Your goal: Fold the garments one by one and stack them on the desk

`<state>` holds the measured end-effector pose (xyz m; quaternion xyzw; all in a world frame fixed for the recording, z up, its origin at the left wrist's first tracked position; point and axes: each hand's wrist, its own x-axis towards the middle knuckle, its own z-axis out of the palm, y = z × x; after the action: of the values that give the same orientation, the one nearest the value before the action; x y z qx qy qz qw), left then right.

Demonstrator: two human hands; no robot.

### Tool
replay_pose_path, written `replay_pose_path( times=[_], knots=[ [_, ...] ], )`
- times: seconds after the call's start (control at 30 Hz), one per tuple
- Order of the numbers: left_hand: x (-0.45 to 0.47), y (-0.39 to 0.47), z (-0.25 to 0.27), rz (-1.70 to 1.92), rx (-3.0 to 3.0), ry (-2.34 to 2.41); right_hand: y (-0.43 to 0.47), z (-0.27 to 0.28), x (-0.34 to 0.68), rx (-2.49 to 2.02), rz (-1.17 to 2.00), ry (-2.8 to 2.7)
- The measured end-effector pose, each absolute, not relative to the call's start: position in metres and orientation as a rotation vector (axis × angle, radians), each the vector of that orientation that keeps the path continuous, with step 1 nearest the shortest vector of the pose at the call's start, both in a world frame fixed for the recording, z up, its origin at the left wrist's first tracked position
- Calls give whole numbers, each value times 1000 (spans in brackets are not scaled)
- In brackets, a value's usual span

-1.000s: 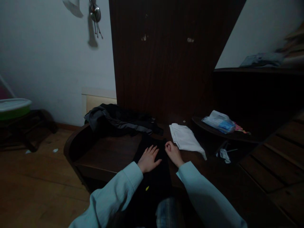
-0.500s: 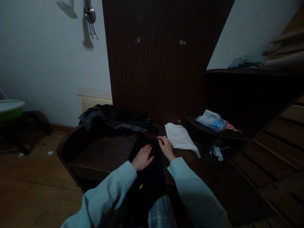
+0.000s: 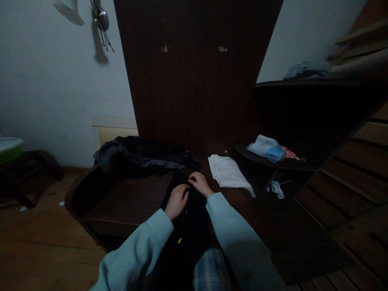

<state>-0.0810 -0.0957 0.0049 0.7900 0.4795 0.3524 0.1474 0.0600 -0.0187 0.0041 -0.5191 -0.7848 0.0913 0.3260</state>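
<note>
A black garment (image 3: 190,230) with a small yellow mark stretches from the dark wooden bench toward my lap. My left hand (image 3: 177,201) rests on its upper part, fingers bent down into the cloth and thumb near them. Just right of it and slightly farther away, my right hand (image 3: 200,184) bends its fingers and thumb on the garment near its far end. The fingertips of both hands are close together. Dark fabric and dim light hide exactly how much cloth is between the fingers. A folded white cloth (image 3: 228,171) lies to the right of my right hand.
Dark grey and black clothes (image 3: 136,155) are heaped at the back of the bench (image 3: 121,202). On the right, a shelf (image 3: 306,165) carries a plastic-wrapped pack (image 3: 266,148). A green basin (image 3: 10,149) stands on a stool at far left.
My right hand has moved left onto the black garment, close beside my left hand. The left hand's fingers have gone from lying flat to bent. The view has shifted slightly.
</note>
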Motion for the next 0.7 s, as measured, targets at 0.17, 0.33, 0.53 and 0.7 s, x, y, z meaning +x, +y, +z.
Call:
replay_pose_path(
  times=[0.17,0.33,0.53,0.7],
  knots=[
    [-81,-96,3,1066,2220,1276,-11,1,57,-1321,294,-1918],
    [-82,-97,11,1062,2192,1132,-13,0,52,-1405,252,-1940],
    [-86,-101,9,924,2177,1134,-20,1,50,-1471,-14,-2086],
    [-111,-112,18,778,2237,974,-27,6,49,-1453,-229,-2026]
  ],
)
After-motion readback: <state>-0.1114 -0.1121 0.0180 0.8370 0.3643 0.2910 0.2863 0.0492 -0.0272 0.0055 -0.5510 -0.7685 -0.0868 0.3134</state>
